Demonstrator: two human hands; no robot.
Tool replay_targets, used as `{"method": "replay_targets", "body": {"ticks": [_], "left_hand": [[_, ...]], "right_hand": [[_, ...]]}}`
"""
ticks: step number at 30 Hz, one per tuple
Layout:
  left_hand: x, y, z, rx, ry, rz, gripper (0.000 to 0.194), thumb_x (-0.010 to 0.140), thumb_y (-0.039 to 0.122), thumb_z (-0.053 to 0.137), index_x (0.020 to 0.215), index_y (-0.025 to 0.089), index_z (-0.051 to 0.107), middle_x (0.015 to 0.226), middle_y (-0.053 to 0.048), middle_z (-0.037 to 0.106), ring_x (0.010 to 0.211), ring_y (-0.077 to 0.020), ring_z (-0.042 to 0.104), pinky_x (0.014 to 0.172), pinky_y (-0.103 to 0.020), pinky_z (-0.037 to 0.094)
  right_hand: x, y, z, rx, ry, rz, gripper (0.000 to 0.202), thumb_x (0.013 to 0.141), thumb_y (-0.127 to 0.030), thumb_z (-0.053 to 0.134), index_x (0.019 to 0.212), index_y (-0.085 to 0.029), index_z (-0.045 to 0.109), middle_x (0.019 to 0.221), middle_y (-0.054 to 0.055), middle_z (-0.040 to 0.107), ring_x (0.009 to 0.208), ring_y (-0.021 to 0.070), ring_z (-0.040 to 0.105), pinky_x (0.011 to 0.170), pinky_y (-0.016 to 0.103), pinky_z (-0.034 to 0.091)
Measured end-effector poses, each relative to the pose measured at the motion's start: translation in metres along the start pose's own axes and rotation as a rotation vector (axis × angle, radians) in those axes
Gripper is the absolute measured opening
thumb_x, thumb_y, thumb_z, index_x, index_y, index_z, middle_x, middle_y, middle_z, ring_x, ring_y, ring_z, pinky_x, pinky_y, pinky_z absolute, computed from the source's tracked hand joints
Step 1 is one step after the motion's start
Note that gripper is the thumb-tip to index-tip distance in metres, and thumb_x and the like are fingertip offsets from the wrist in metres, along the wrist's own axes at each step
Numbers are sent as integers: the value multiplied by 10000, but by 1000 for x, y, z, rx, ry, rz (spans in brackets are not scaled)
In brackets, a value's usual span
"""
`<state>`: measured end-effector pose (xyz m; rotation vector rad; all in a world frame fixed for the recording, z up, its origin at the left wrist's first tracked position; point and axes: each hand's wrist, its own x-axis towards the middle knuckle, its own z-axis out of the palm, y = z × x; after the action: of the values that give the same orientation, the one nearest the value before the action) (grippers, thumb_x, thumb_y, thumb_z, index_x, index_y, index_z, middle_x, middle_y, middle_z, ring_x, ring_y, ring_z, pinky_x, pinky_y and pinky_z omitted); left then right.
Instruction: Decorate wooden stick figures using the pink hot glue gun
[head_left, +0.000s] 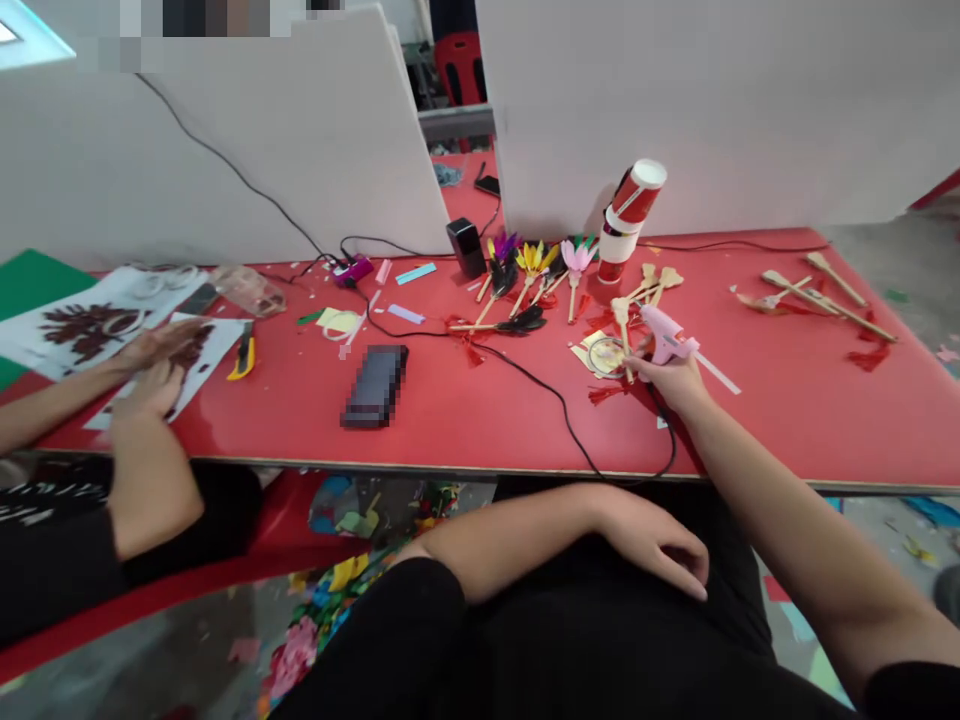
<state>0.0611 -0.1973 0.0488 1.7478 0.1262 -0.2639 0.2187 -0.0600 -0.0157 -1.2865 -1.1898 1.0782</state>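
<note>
My right hand (675, 382) is over the table, its fingertips closed on the lower end of a wooden stick (622, 330) with a pale, flared top. Right against that hand is a pink hot glue gun (667, 335), a translucent glue stick (720, 373) jutting from its rear. Beside the fingertips, a clear ring (606, 354) lies on a yellowish paper. My left hand (660, 540) rests on my lap with nothing in it, thumb and fingers apart. Several feathered sticks lie farther back, among them ones with yellow feathers (535, 260) and pink feathers (577, 258).
A stack of paper cups (632, 220) and a black box (466, 248) stand along the white partition. A phone (375, 385), a yellow cutter (242, 355) and a black cord (540, 385) lie on the red table (465, 430). At left, a co-worker's hands (154, 370) work over white sheets.
</note>
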Motion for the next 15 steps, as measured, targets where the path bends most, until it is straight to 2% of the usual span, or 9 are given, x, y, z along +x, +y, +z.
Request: {"method": "replay_targets", "body": {"ticks": [1,2,3,4,6,8,9,11,15], "left_hand": [[-13,2,-12,-40,-21,62,193,1071,352,696,1116,170,739,1080,-29,794,1002,-163,768,952,-274,607],[-28,3,-27,-56,27,109,189,1081,349,664,1081,174,735,1036,-20,787,970,-152,759,921,-249,586],[-43,1,-46,-49,132,131,227,1095,370,617,1063,175,729,1008,-23,773,919,-150,742,875,-251,566],[-57,-2,-66,37,373,94,246,1089,369,605,995,176,725,953,-20,755,903,-151,714,846,-249,533],[-79,-15,-105,272,875,-99,347,1084,412,578,857,175,689,833,-16,697,824,-158,646,770,-272,460],[-91,-33,-134,479,1123,-230,417,1109,444,512,827,181,671,773,-25,666,753,-167,592,711,-307,386],[-94,-43,-143,554,1199,-240,439,1126,444,472,827,185,661,750,-30,655,736,-171,580,694,-319,355],[-96,-61,-152,667,1272,-240,437,1130,426,458,824,190,662,768,-47,680,754,-180,595,699,-328,335],[-88,-81,-149,675,1353,-286,466,1143,446,447,882,194,740,821,-74,747,776,-195,637,697,-329,326]], "right_hand": [[2,2,0,1,0,-9,589,579,-511,1066,938,-252,677,763,-30,727,610,175,660,569,329,578],[3,3,1,-5,2,-15,589,586,-509,1066,946,-252,677,770,-30,732,625,179,671,582,331,585],[3,4,1,-10,-4,-15,587,596,-506,1065,959,-251,680,779,-27,737,642,183,681,600,334,593],[4,4,1,-11,-15,-11,584,607,-502,1063,972,-250,683,787,-24,743,657,187,689,623,340,603],[4,4,0,-5,-33,-3,577,623,-497,1058,984,-248,683,792,-19,745,666,187,687,660,352,616],[4,5,-1,-4,-11,1,583,612,-496,1059,975,-250,676,801,-21,739,647,178,664,662,361,618],[4,5,-1,-12,10,0,589,600,-495,1062,969,-251,674,814,-22,736,635,171,649,645,360,612],[4,5,-2,-24,40,-14,587,581,-489,1067,950,-254,674,840,-20,729,625,161,623,613,355,601],[2,4,-2,-19,18,-56,531,617,-455,1066,922,-265,674,831,-2,717,665,187,633,660,393,625]]}}
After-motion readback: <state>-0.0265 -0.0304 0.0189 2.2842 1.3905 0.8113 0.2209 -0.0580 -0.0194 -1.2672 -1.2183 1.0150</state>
